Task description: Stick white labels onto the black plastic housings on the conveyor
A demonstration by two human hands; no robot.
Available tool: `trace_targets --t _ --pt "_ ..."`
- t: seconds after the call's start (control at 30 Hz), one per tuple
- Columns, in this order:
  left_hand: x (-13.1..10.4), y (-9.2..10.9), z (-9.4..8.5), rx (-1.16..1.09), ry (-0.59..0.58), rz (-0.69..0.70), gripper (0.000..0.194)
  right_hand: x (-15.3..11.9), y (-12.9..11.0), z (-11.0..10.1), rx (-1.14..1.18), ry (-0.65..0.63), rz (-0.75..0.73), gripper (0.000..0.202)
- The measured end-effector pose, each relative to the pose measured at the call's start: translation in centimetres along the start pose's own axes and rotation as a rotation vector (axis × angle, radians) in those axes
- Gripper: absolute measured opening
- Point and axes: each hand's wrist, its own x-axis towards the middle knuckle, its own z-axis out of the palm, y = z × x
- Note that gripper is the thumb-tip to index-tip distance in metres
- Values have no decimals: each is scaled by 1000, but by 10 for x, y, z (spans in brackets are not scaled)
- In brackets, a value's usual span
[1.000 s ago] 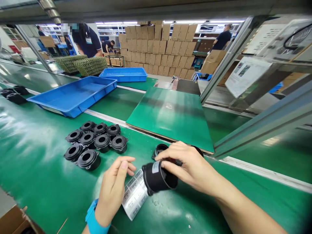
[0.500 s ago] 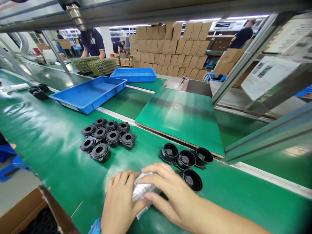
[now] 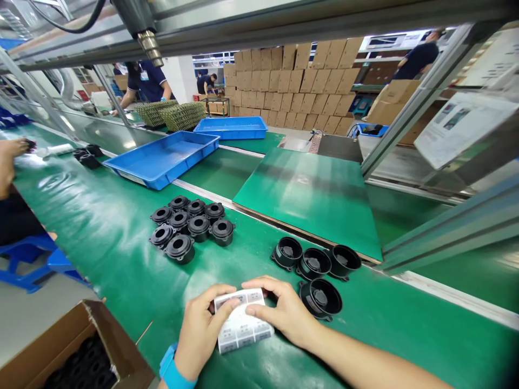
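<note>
A sheet of white printed labels (image 3: 245,327) is held between my two hands above the green bench top. My left hand (image 3: 206,321) grips its left side, thumb on the face and fingers behind. On the right edge, my right hand (image 3: 284,310) pinches the sheet, with the thumb over the upper part. Just beyond my right hand, a round black housing (image 3: 320,299) stands with its open side up. Several similar housings (image 3: 314,263) sit behind it. Further left is a cluster of black housings (image 3: 198,227), turned ring side up.
A blue tray (image 3: 162,156) lies at the back left, another blue tray (image 3: 231,128) behind it. A raised green board (image 3: 308,189) borders the bench. At lower left stands a cardboard box (image 3: 101,335) of black parts. A co-worker's hand (image 3: 12,151) shows at far left.
The label sheet has turned flatter, so its printed face now shows between my hands. My hands have drawn slightly apart. The view has shifted left, bringing a co-worker's hand into sight.
</note>
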Motion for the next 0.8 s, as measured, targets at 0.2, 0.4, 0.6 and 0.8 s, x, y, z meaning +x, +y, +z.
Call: trace_targets --t 0.2,0.4,0.6,0.8 --pt "-1 -3 -1 -60 24 -13 22 4 4 3 62 39 10 37" --pt "0 -3 1 -34 92 45 15 7 7 4 129 56 30 42" --pt "0 3 1 -13 96 92 32 8 10 10 200 68 59 46" --pt "1 2 0 -42 103 63 36 9 10 10 216 79 40 49"
